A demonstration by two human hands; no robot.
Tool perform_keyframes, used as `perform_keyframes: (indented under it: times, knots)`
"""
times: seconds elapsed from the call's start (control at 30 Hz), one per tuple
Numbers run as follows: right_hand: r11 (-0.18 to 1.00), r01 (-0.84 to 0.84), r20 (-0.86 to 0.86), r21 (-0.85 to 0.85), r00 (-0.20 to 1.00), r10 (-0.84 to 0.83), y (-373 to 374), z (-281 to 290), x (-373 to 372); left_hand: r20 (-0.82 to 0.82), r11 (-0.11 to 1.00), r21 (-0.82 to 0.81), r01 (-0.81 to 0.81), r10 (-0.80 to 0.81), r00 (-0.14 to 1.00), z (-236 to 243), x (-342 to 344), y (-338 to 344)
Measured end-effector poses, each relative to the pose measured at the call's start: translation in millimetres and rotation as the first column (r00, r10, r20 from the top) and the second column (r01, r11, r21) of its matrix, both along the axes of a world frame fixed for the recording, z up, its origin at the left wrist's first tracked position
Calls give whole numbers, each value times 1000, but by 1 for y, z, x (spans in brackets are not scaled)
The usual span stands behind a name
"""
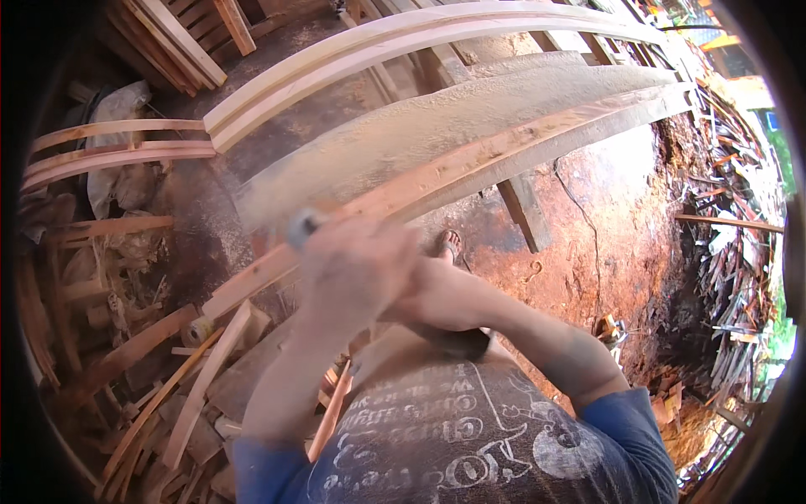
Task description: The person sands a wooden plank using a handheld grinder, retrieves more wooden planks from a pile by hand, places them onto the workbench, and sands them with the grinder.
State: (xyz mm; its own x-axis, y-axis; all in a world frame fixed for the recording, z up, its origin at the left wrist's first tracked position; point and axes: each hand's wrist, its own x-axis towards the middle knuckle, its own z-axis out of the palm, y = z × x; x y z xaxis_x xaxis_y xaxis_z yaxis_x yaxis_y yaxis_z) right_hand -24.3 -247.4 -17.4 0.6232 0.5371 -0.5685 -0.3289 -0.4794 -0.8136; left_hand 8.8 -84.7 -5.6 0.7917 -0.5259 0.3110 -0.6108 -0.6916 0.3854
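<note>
A long squared timber (470,157) lies aslant across a dusty wide board (437,118). Over the near left part of that timber, my left hand (348,260) closes around a blurred hand tool with a rounded grey front end (304,225). My right hand (441,294) grips just behind it, closer to my body, its fingers mostly hidden. A dark end (470,343) shows below the right hand and seems to belong to the same tool. Motion and my hands hide the exact kind of tool.
Pale grooved lengths of wood (336,63) run along the far side. Offcuts and sticks (201,378) are heaped at the left. A thin cord (579,202) crosses the reddish ground. Scrap wood (739,252) piles up at the right. My foot (452,244) is beside the timber.
</note>
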Motion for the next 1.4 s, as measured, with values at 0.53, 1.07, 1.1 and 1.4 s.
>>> perform_keyframes:
  times: [0.53, 1.07, 1.1, 1.4]
  knots:
    - [644, 757, -178, -111, 623, -762, -134, 0, -24, -144, 882, 16, 472, -465, 874, -8, 61, -169]
    - [996, -51, 26, -73, 998, 53, 4, 2, 18, -6, 994, -10, -109, 108, 994, 0, 10, -2]
    - [994, -14, -41, -106, 999, 10, -11, 3, 14, 18, 1000, 13, -23, 23, 1000, -4, 15, -12]
    - [741, 671, -165, -25, 728, -665, -121, -3, -23, 95, 943, -257, 213, -195, 976, -37, 40, -152]
